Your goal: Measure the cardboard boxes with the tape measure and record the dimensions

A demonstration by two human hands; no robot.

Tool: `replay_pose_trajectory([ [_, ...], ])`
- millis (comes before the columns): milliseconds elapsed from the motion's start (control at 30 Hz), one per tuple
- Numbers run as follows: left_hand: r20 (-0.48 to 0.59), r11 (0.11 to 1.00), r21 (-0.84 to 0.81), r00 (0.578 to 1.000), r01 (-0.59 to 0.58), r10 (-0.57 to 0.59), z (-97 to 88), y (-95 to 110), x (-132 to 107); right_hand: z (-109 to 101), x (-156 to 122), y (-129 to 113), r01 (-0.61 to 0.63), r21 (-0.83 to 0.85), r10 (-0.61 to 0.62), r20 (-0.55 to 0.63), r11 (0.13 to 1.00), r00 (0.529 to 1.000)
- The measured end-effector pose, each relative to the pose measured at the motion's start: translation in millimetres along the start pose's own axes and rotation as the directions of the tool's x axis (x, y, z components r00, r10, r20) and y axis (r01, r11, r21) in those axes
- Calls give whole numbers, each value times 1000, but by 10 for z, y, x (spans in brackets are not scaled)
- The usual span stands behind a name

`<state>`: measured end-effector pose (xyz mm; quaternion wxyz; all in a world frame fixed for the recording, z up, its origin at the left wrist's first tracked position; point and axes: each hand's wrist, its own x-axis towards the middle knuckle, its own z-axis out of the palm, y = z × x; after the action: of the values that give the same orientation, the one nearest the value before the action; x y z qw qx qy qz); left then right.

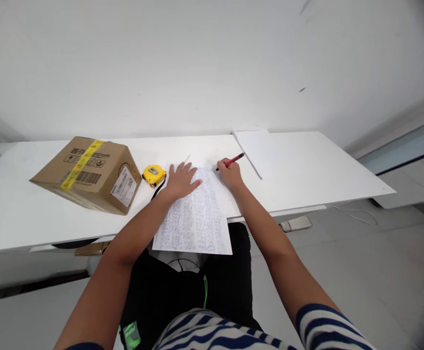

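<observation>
A sheet of paper [204,214] covered in rows of blue handwriting lies on the white table, its near end hanging past the front edge. My left hand [180,181] rests flat on its upper left part, fingers spread. In my right hand [231,174] is a red and black pen [236,159], its tip pointing down-left near the sheet's upper right corner. Whether the tip touches the paper I cannot tell. Just left of my left hand sits a yellow tape measure [154,175] with a black strap, partly beside the sheet.
A taped cardboard box [88,172] stands on the left of the white table [306,170]. Blank white paper [255,148] lies to the right, near the back. A white wall [197,63] rises behind the table. My legs are under the front edge.
</observation>
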<state>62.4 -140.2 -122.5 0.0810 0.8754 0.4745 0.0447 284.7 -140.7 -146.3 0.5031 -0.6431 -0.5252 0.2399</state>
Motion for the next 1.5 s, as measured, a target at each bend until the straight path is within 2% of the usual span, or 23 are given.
replay_pose_trajectory([
  [67,-61,1000,14,998,-12,13,-42,-11,-35,8,-6,61,45,-34,-46,-25,998,999],
  [133,-142,999,32,990,21,-16,-110,-54,-80,21,-7,124,146,-98,-153,-67,984,986],
  [233,-180,973,61,961,223,-209,-231,-160,-161,59,5,196,226,-251,-248,-59,941,967],
  [333,-122,875,86,877,477,-466,-319,-256,-218,113,28,218,156,-397,-170,1,904,985],
  [400,-120,825,88,828,558,-547,-344,-290,-225,141,41,207,136,-439,-135,35,888,990],
  [467,-130,814,89,817,575,-562,-352,-309,-211,156,44,181,126,-444,-116,49,887,992],
  [633,-164,835,101,836,542,-523,-363,-341,-170,155,20,77,117,-418,-106,48,901,993],
  [767,-247,890,10,864,455,-439,-379,-220,-210,136,-9,-6,111,-389,-114,14,914,993],
  [833,-324,940,-29,886,340,-331,-373,-61,-280,118,-42,-32,72,-392,-88,-25,917,996],
  [900,-406,986,-29,899,164,-162,-372,138,-389,96,-117,-85,67,-360,-90,-48,931,995],
  [967,-453,1000,-9,891,-27,20,-413,335,-534,62,-270,-220,111,-214,-125,-51,970,991],
  [1033,-451,978,4,872,-210,189,-515,502,-707,11,-533,-452,146,55,-145,-14,988,989],
  [1100,-430,941,-9,851,-338,301,-652,630,-893,-44,-895,-728,160,308,-227,196,938,954],
  [1167,-418,921,-56,847,-386,329,-777,723,-1067,-73,-1286,-976,234,419,-356,242,877,903],
  [1200,-429,921,-87,849,-379,309,-822,757,-1144,-67,-1463,-1074,261,435,-386,226,861,894],
  [1233,-459,927,-115,847,-357,270,-855,780,-1215,-45,-1615,-1154,237,447,-365,225,863,903],
  [1267,-510,936,-136,833,-324,215,-877,790,-1282,-6,-1736,-1216,219,467,-346,205,857,916],
  [1300,-580,948,-148,801,-282,148,-892,787,-1348,45,-1826,-1264,203,487,-330,190,850,925],
  [1367,-729,970,-175,684,-169,-12,-919,738,-1494,159,-1926,-1326,186,544,-312,148,818,939],
  [1400,-783,973,-206,614,-108,-98,-942,693,-1577,208,-1948,-1347,190,575,-313,122,796,942],
  [1433,-807,964,-261,560,-54,-187,-976,638,-1666,246,-1959,-1367,192,603,-313,102,775,944],
  [1467,-789,941,-338,549,-16,-274,-1020,574,-1759,269,-1966,-1387,195,624,-316,88,757,945],
  [1500,-727,902,-432,591,3,-350,-1073,506,-1853,276,-1973,-1408,199,634,-323,84,747,943],
])
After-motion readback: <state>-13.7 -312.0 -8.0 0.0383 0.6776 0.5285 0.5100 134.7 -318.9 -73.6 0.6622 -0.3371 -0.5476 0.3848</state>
